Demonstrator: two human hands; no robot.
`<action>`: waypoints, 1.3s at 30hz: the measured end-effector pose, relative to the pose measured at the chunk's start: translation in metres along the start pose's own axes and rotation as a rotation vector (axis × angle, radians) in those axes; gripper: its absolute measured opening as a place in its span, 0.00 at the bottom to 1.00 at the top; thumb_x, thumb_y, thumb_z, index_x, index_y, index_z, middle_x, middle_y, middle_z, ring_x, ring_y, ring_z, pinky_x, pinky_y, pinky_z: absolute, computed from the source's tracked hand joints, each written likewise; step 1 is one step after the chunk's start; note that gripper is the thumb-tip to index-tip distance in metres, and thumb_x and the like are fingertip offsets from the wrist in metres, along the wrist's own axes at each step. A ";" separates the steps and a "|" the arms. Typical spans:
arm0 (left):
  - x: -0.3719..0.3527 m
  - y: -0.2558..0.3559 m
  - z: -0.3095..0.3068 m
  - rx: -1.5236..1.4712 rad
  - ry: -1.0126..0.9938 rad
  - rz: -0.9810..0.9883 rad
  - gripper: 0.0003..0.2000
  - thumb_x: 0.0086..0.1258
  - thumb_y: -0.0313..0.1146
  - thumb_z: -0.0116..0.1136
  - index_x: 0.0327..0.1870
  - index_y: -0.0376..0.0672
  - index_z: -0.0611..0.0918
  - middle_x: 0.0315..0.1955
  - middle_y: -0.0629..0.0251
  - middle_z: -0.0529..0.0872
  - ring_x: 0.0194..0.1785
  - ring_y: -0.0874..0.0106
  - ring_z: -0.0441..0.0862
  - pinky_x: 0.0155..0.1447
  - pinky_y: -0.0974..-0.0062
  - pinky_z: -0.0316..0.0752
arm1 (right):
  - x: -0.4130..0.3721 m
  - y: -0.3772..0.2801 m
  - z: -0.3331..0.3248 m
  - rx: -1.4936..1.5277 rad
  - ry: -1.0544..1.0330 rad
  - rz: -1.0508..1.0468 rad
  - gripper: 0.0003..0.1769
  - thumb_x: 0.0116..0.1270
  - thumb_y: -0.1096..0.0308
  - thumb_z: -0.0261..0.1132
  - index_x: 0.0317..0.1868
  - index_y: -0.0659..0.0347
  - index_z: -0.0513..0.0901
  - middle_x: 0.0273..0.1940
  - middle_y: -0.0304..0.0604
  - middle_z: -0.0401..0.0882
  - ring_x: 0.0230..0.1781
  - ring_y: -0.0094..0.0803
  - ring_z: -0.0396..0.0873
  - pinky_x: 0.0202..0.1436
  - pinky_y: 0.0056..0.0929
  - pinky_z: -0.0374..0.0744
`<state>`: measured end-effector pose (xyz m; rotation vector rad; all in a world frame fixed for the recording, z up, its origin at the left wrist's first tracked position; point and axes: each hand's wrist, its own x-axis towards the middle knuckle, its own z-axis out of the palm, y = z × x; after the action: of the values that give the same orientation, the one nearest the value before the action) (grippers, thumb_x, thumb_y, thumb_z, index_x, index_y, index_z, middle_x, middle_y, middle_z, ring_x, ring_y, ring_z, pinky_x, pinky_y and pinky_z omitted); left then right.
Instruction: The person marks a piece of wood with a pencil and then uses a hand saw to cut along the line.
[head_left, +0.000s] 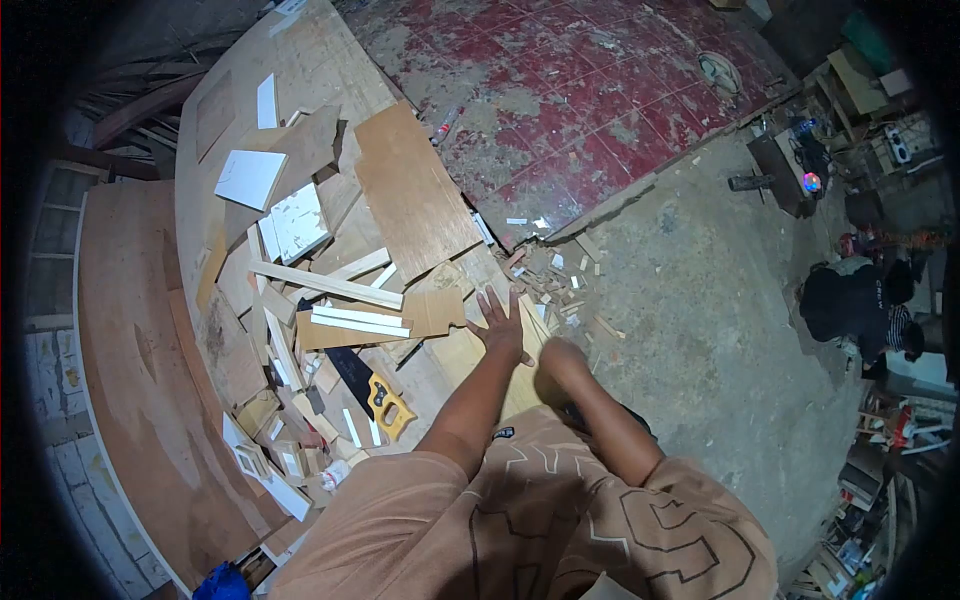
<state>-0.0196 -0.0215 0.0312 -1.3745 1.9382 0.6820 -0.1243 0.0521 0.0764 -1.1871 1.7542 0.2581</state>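
My left hand (500, 328) lies flat with its fingers spread on a pale wooden board (462, 362) at the bench's edge. Close beside it, past that edge, my right hand (563, 362) is curled and slightly blurred; whatever it may grip is hidden. A handsaw (378, 393) with a yellow handle rests to the left of my left forearm. Beyond my left fingers is a piece of brown cardboard (437, 306), with white strips (360, 320) on its left part.
A thin brown plywood sheet (410, 190) and white-faced offcuts (300, 225) lie farther up the cluttered bench. Wood scraps (575, 265) litter the concrete floor (690, 330) beside a red tiled platform (600, 90). A dark bundle of cloth (850, 300) sits at right.
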 end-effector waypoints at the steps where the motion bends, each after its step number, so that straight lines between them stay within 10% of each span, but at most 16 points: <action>1: 0.011 -0.001 0.013 0.015 0.037 -0.019 0.77 0.33 0.51 0.85 0.78 0.52 0.29 0.74 0.39 0.19 0.77 0.40 0.18 0.67 0.20 0.43 | 0.019 -0.009 -0.003 -0.040 -0.010 -0.052 0.16 0.63 0.68 0.62 0.47 0.69 0.85 0.49 0.63 0.83 0.52 0.53 0.83 0.52 0.44 0.82; 7: 0.012 -0.004 0.015 -0.035 0.057 -0.012 0.79 0.31 0.48 0.86 0.77 0.54 0.27 0.74 0.40 0.18 0.77 0.41 0.17 0.67 0.20 0.39 | 0.032 -0.007 0.017 0.091 0.209 -0.029 0.14 0.65 0.68 0.59 0.44 0.69 0.84 0.46 0.63 0.84 0.51 0.53 0.83 0.52 0.46 0.81; 21: -0.002 0.002 -0.002 -0.005 0.012 0.008 0.79 0.31 0.53 0.85 0.77 0.50 0.27 0.74 0.37 0.20 0.77 0.38 0.20 0.67 0.20 0.43 | -0.062 -0.002 -0.044 -0.126 -0.158 -0.038 0.28 0.40 0.60 0.76 0.40 0.71 0.84 0.44 0.63 0.85 0.46 0.52 0.86 0.51 0.43 0.83; 26: -0.007 -0.003 -0.002 0.009 0.035 0.014 0.79 0.31 0.56 0.84 0.77 0.50 0.29 0.75 0.36 0.22 0.78 0.38 0.21 0.68 0.21 0.41 | -0.063 0.003 0.007 0.010 0.230 -0.054 0.16 0.61 0.70 0.59 0.45 0.73 0.80 0.39 0.64 0.84 0.40 0.57 0.86 0.43 0.48 0.84; 39: -0.010 -0.038 0.028 0.099 0.415 0.331 0.65 0.49 0.76 0.57 0.77 0.32 0.46 0.77 0.38 0.40 0.80 0.44 0.32 0.77 0.38 0.30 | -0.100 0.016 -0.004 -0.092 0.405 -0.127 0.12 0.63 0.71 0.58 0.43 0.70 0.77 0.29 0.57 0.85 0.30 0.53 0.86 0.33 0.48 0.84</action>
<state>0.0253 -0.0068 0.0194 -1.2144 2.5304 0.4635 -0.1338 0.1182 0.1529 -1.4898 2.0187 0.0213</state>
